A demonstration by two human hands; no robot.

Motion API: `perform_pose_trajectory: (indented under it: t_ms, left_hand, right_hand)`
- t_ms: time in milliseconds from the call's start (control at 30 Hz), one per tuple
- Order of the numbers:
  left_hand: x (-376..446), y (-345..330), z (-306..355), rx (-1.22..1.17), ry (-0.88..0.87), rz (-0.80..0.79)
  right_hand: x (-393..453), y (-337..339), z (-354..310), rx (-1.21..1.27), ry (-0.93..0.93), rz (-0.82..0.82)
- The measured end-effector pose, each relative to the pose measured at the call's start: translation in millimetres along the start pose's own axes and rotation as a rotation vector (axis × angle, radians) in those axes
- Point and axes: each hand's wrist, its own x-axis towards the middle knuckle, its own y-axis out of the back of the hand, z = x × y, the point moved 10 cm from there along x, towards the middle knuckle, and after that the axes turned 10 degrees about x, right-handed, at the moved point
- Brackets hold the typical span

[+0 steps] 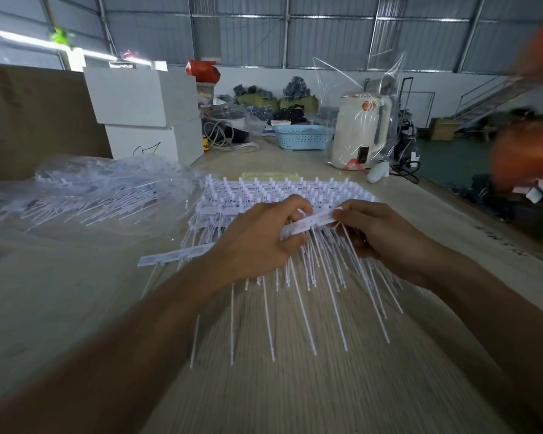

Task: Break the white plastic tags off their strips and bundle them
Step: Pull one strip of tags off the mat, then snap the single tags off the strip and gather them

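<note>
Still early, judging by the stock left. Far left on the counter [76, 308]: a clear plastic bag [85, 195] full of tags, blurred, so loose or still joined cannot be told. Nearer the middle, lying flat beside the left wrist: a short row of tags [173, 256] with their heads still joined edge to edge, not yet snapped apart.

Left hand [257, 242]: curled, thumb and fingertips pinching one end of a strip of tags [308, 223] lifted just above the counter. Hanging from that strip toward the camera: many long thin tails [311, 292], fanned out, none gathered or tied. Behind the hands, covering the middle of the counter: a wide stack of strips [282, 189] still whole, heads standing in rows, plainly the bulk of the work.

Right hand [376, 233]: curled too, fingertips gripping the other end of the same strip, set against the left as if ready to bend and snap.

No finished bundle anywhere in view, no band or tie either. So: breaking under way on one strip, most strips untouched, bundling not begun as far as can be seen.

Far right: a blurred orange sleeve [527, 151] of another person, taking no part in this.
</note>
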Motion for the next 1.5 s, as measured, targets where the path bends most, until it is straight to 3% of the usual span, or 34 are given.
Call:
perform_pose_trajectory:
  t_ms: [100, 200, 567, 667, 867, 1033, 1300, 1500]
  left_hand:
    - [0.2, 0.1, 1.2, 0.096, -0.021, -0.001]
    - [-0.4, 3.5, 2.4, 0.086, -0.043, 0.015]
    - [3.6, 4.5, 1.4, -0.239, -0.002, -0.054]
    - [1.5, 11.6, 8.3, -0.25, -0.044, -0.02]
    - [1.4, 11.0, 14.5, -0.126, -0.094, -0.027]
    - [-4.1, -9.5, 15.7, 0.02, -0.137, -0.152]
    - [-2.2, -2.7, 5.9, -0.006, -0.07, -0.075]
    - [-1.4, -5.8, 6.9, 0.002, -0.081, -0.079]
  right_hand:
    - [-2.2, -6.7, -3.6, -0.071, 0.046, -0.032]
    - [-6.0, -7.9, -21.8, -0.334, 0.199, -0.047]
    - [-17.6, -16.4, -48.2, -0.69, 0.508, -0.107]
    - [-12.4, -13.7, -41.2, -0.627, 0.452, -0.113]
    - [-5.8, -13.8, -12.2, -0.247, 0.162, -0.178]
    - [-3.9, 19.9, -23.8, -0.195, 0.187, -0.012]
    - [-4.7, 8.0, -11.8, 0.145, 0.07, -0.044]
    - [-3.2, 5.5, -15.5, 0.015, 0.133, -0.061]
